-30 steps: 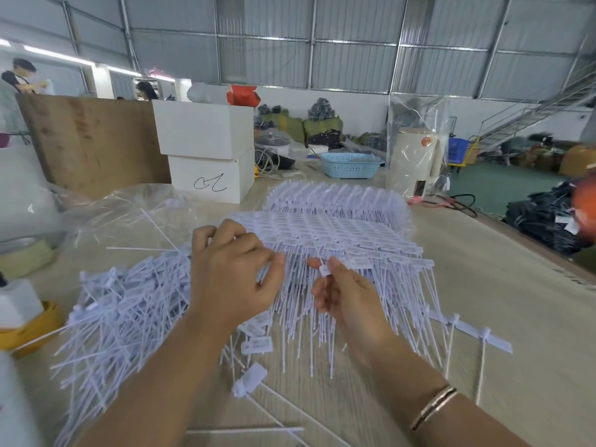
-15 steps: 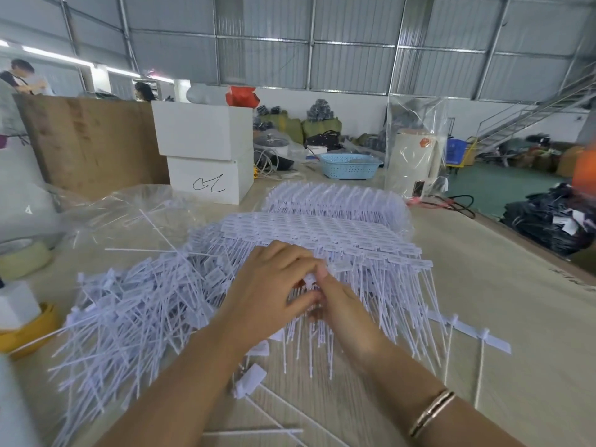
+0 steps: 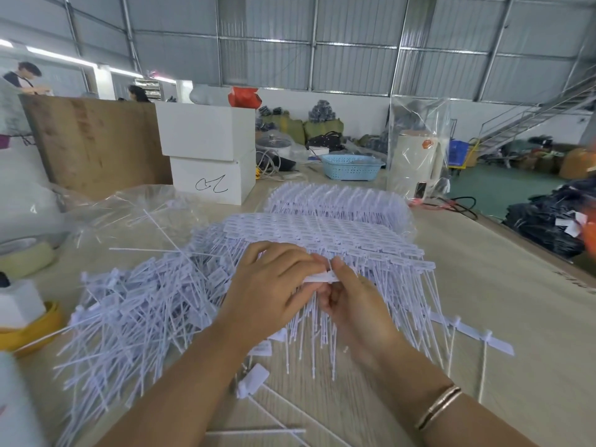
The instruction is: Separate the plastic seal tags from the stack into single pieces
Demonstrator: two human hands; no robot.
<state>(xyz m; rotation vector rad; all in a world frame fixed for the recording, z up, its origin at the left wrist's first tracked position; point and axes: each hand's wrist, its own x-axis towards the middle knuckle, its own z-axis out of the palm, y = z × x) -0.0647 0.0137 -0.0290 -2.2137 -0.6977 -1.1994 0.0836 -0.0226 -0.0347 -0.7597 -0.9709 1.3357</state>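
**Tags: light, thin, bendy — hold at the flag**

Both hands meet at the near edge of the stack [image 3: 322, 233]. Left hand [image 3: 271, 285] and right hand [image 3: 351, 298] each pinch the same white tag [image 3: 319, 278] by its flat head, so both grips are closed on it.

Handling, my read: near weightless plastic, stiff flat head, whippy tail, joints likely snap with a twist. Take the head, not the tail; tails tangle.

Separated pile [image 3: 138, 304] lies left of the stack, a few singles [image 3: 467, 333] right.

Table [image 3: 483, 301] is pale wood-grain, smooth. Warehouse room: white boxes [image 3: 209, 156], blue basket [image 3: 351, 167], steel stairs [image 3: 532, 121].
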